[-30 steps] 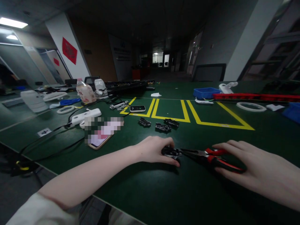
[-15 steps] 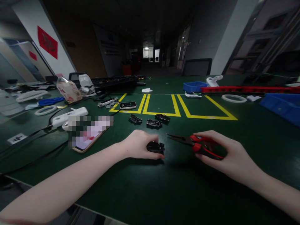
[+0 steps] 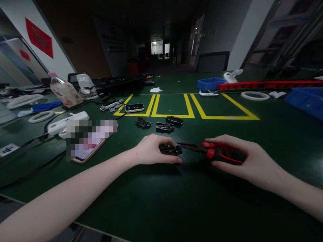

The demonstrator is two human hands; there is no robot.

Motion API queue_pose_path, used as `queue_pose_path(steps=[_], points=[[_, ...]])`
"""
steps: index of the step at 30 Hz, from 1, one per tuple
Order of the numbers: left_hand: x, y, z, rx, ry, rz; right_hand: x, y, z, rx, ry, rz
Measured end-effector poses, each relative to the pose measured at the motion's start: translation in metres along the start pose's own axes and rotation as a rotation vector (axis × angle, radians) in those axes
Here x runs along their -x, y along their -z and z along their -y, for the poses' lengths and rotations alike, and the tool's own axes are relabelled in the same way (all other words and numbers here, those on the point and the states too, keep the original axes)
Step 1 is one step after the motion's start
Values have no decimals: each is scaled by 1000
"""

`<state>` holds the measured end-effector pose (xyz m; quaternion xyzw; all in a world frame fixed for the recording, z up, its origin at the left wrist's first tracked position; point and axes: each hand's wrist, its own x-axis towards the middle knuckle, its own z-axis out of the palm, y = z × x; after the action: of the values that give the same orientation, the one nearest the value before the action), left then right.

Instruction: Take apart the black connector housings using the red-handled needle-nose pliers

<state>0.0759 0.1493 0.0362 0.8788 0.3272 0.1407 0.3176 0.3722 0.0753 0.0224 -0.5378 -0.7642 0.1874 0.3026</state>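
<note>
My left hand (image 3: 153, 150) is closed on a small black plastic part (image 3: 171, 150), gripping it between thumb and fingers just above the green table. My right hand (image 3: 242, 156) holds a pair of long-nose pliers (image 3: 209, 149) with red and black handles. Their jaws point left, and the tip is at the upper right edge of the part; whether it touches I cannot tell. Beyond my left hand lie three similar black parts: one on the left (image 3: 143, 122), one in the middle (image 3: 165, 127) and one behind (image 3: 174, 120).
Yellow tape outlines (image 3: 174, 116) mark the table behind the parts. A phone (image 3: 94, 143), a power strip (image 3: 68, 123) and cables lie to the left. A small white device (image 3: 134, 107) sits by the tape. Blue bins (image 3: 210, 84) and a tape roll (image 3: 255, 95) stand at the right.
The pliers' tip has come up to the black part; earlier a gap lay between them. My left hand has shifted slightly right with the part, and the view has tilted a little.
</note>
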Motion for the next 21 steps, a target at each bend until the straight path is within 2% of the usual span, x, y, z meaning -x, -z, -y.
queue_pose_path(steps=[10, 21], points=[[2, 3, -9, 265, 21, 43, 2, -1, 0, -25, 2, -33], [2, 0, -7, 165, -53, 37, 2, -1, 8, -6, -15, -23]])
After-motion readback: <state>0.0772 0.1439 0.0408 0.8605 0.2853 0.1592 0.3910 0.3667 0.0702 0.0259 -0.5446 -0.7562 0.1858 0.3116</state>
